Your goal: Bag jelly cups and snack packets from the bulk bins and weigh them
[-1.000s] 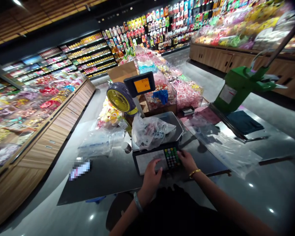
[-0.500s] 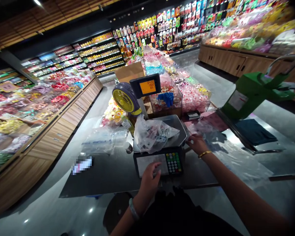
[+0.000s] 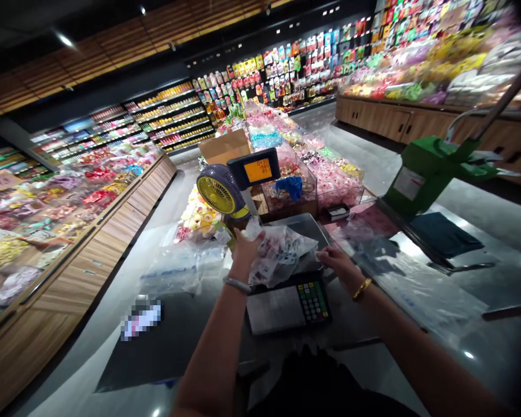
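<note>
A clear plastic bag point(image 3: 282, 255) with small wrapped pieces inside lies on the metal pan of a weighing scale point(image 3: 273, 310). My left hand point(image 3: 245, 252) is at the bag's upper left end, thumb and fingers apart on either side of the bunched plastic. Beside the pan's right edge, my right hand point(image 3: 341, 266) has its fingers pinched together; what they hold, if anything, is too small to make out. The scale's raised display point(image 3: 258, 169) glows orange with digits. Its keypad point(image 3: 313, 301) faces me.
A purple and yellow fan point(image 3: 219, 194) stands left of the display. A phone point(image 3: 142, 320), blurred over, lies on the counter's left. Loose plastic bags point(image 3: 182, 266) lie beside the scale. A green stand point(image 3: 417, 174) rises at the right. Candy bins point(image 3: 338, 188) fill the area behind.
My left hand has moved from over the scale's front panel up to the bag. My right hand stays by the pan's right edge, fingers now curled. The view has shifted slightly.
</note>
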Available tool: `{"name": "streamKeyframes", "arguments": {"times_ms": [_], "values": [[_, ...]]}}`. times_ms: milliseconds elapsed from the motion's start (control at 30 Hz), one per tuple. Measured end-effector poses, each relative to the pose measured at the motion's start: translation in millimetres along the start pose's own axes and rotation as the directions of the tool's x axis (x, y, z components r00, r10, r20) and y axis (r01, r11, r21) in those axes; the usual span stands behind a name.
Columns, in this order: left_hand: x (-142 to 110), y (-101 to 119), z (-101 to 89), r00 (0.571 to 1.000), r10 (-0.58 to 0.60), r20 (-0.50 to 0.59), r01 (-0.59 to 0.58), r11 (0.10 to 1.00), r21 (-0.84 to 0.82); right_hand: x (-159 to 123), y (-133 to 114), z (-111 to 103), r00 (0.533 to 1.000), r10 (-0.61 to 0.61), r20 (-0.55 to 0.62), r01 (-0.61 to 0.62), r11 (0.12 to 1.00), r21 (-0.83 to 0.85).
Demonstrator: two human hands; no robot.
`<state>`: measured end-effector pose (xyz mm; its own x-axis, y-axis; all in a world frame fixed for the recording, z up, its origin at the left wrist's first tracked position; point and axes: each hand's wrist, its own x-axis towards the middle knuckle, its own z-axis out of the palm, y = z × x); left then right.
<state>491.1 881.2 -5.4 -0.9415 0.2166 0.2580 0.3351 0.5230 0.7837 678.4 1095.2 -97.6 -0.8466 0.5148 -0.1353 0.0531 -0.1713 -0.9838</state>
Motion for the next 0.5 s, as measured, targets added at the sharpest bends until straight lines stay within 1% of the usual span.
{"name": "streamKeyframes", "arguments": {"times_ms": [67, 167, 267, 367, 433, 500], "values": [[1.1, 2.0, 7.2, 0.997, -0.05, 0.054, 0.052, 0.998, -0.033, 0.1, -2.3, 7.1, 0.999, 0.046, -0.009, -0.045, 0.997, 0.06], [-12.3, 10.7, 4.7, 0.994, -0.056, 0.097, 0.07, 0.987, -0.144, 0.5, -6.7, 16.5, 0.995, 0.1, -0.029, -0.095, 0.985, 0.145], [-27.6, 25.5, -9.3, 0.995, -0.032, 0.094, 0.057, 0.96, -0.276, 0.3, -9.9, 23.3, 0.991, 0.131, -0.032, -0.121, 0.967, 0.226], [-40.2, 42.4, -26.0, 0.998, -0.016, 0.062, 0.039, 0.923, -0.382, -3.6, -11.6, 27.5, 0.988, 0.157, -0.012, -0.147, 0.947, 0.286], [-49.7, 51.6, -36.6, 0.999, -0.02, 0.043, 0.037, 0.9, -0.434, -8.8, -13.3, 28.8, 0.984, 0.177, 0.025, -0.175, 0.931, 0.32], [-61.7, 57.7, -47.3, 0.999, -0.032, 0.039, 0.047, 0.881, -0.471, -15.2, -16.2, 28.9, 0.977, 0.194, 0.092, -0.215, 0.909, 0.358]]}}
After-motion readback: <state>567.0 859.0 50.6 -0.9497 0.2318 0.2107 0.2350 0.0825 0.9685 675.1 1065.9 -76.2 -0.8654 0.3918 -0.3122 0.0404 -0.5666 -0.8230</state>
